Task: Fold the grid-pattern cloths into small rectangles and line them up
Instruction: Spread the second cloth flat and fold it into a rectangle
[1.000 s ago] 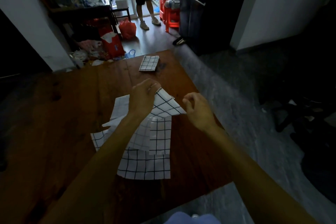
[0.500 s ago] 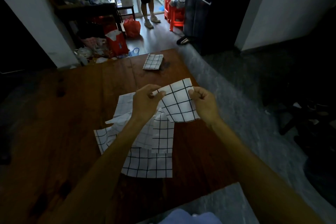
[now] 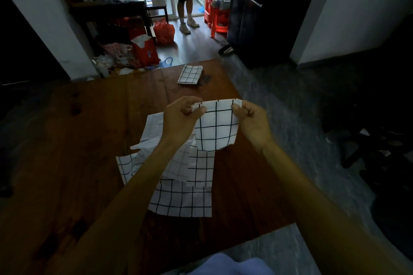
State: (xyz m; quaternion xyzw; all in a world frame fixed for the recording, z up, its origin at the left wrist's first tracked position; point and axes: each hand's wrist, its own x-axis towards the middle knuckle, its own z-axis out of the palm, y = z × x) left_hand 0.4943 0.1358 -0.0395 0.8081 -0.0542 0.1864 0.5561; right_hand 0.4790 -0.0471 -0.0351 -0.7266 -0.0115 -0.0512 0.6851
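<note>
We've got one cloth up in the air btwn both hands. Our left hand (image 3: 182,116) pinches its top left corner, thumb and fingers closed on the fabric; our right hand (image 3: 251,118) pinches the top right corner the same way. The held cloth (image 3: 215,128) hangs down from that top edge, above the table and just over the far end of the pile. It looks already doubled at least once, since it shows only a few big grid squares across, but we can't tell how many layers.

Done so far: one folded cloth (image 3: 190,74) sits as a small rectangle near the far edge of the wooden table (image 3: 78,163), well apart from the rest. That's the start of the line, prob.

Left to do: the loose pile (image 3: 178,185) lies rumpled in the middle of the table, below and under our forearms. We make out at least 2–3 overlapping pieces, but the exact count isn't clear. None of them is folded small yet.

So we judge the task early on, approx one cloth finished, one in hand mid-fold, several waiting. The held one needs at least its final fold and flattening, then a spot beside the folded rectangle so the row lines up.
</note>
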